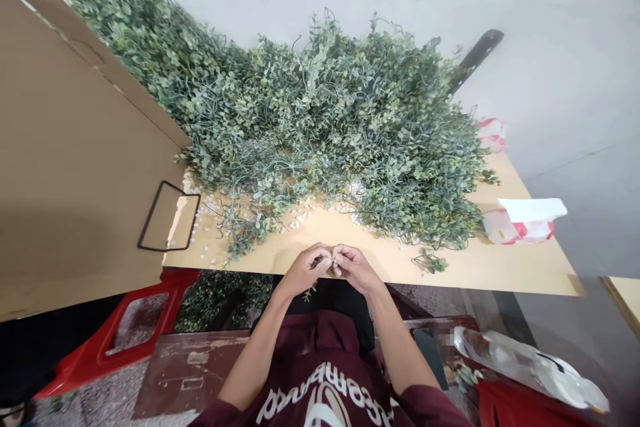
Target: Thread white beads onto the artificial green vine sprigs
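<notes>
My left hand (305, 271) and my right hand (356, 268) meet at the near edge of the table, fingertips pinched close together. Leaves of a green sprig (309, 293) show below my left hand, which appears to grip its stem. Whatever is between my right fingertips is too small and covered to make out. Beyond both hands lies a large heap of leafy artificial greenery (330, 113) with thin, curling stems. Small white beads (300, 213) are scattered in front of it and among the stems.
A big cardboard box (90, 147) stands at the left, with a black wire frame (170, 217) by its edge. Pink-and-white tissue packs (520, 225) lie at the right. A dark metal bar (477, 57) leans behind the heap. Red stools (135, 327) and a plastic bottle (525, 360) are below table level.
</notes>
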The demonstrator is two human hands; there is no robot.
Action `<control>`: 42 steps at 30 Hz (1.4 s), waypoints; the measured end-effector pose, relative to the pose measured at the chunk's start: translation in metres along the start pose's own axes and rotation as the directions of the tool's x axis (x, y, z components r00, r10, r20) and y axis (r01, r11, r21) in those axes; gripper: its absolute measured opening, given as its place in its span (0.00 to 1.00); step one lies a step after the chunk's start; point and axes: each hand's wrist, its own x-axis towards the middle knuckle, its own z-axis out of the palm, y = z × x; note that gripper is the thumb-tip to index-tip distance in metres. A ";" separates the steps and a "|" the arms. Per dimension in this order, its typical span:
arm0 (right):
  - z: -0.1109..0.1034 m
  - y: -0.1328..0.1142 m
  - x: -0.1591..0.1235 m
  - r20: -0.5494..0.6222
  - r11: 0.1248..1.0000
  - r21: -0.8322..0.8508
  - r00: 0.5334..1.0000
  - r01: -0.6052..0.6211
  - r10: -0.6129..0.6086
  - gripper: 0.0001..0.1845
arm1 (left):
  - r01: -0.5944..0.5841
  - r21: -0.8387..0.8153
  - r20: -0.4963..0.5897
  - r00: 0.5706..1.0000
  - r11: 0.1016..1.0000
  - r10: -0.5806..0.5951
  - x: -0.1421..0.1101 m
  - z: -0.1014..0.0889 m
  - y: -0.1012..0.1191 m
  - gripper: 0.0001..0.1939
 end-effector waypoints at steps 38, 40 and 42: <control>0.010 0.007 0.006 -0.160 0.988 -0.097 0.978 0.119 -0.134 0.17 | 0.054 0.044 -0.132 0.990 0.998 -0.047 0.006 0.008 0.009 0.16; 0.011 0.009 0.005 -0.166 0.983 -0.116 0.973 0.145 -0.163 0.15 | 0.051 0.063 -0.142 0.989 0.997 -0.042 0.005 0.008 0.009 0.16; 0.012 0.011 0.005 -0.176 0.979 -0.106 0.965 0.176 -0.193 0.14 | 0.048 0.062 -0.157 0.987 0.997 -0.038 0.004 0.008 0.008 0.17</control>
